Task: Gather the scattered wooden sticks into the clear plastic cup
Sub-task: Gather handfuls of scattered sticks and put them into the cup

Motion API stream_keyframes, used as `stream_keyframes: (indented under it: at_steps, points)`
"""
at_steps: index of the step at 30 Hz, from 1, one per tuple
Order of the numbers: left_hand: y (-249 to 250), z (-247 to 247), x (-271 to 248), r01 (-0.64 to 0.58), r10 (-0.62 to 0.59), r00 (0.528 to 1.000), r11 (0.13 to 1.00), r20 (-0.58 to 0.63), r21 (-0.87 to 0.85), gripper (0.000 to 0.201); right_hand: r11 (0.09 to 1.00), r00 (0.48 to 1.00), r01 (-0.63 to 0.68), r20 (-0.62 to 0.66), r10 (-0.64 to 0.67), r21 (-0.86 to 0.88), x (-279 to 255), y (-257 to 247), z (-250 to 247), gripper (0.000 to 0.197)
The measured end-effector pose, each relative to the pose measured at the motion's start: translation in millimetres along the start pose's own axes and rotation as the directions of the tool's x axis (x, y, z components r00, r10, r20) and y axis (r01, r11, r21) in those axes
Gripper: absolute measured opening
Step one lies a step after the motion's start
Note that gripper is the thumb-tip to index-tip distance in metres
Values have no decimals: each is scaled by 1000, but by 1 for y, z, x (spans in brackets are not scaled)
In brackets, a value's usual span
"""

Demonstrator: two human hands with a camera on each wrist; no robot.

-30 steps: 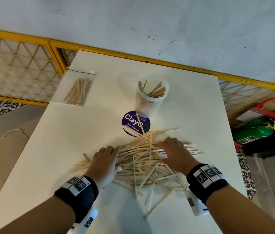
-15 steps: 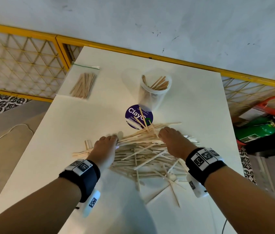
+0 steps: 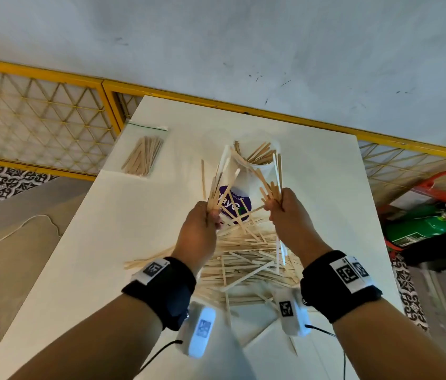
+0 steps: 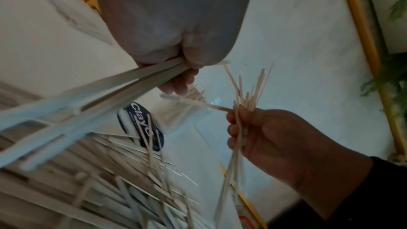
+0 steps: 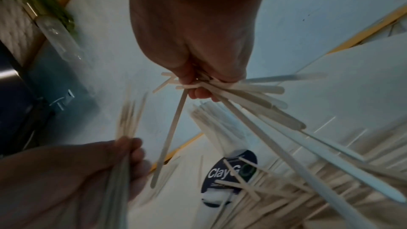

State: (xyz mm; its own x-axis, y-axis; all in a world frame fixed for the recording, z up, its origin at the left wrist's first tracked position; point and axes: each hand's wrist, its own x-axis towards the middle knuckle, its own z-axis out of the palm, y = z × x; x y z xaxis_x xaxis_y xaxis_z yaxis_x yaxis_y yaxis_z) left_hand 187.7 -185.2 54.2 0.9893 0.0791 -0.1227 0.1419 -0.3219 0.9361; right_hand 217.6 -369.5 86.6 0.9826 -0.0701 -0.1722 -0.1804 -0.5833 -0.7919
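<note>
Beside cup, bagged sticks, sticker

Black wristbands with coded tags

Both forearms reach forward, raised; the left hand and right hand each clench thin pale wooden sticks, fists side by side.

Head view: from above, facing forward and down over the white table toward the wall. Left wrist view: close behind the left hand, facing along its fingers. Right wrist view: likewise behind the right hand. All three share the round purple sticker and the opposite hand
</note>
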Motion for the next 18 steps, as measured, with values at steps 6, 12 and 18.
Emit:
stream_keyframes:
  at_steps: [6, 12, 18]
  points:
    - [11, 27, -1, 43, -43, 997, 999, 69, -4, 19, 989, 999, -37, 28, 33, 145, -4, -23, 18, 11]
    - [17, 33, -6, -38, 33, 997, 997, 67, 61, 19, 899, 994, -94, 93, 59, 428, -4, -30, 38, 28]
    - [15, 31, -6, -223, 207, 973, 957, 104, 184, 20, 973, 998, -57, 49, 47, 223, 6, -23, 41, 26]
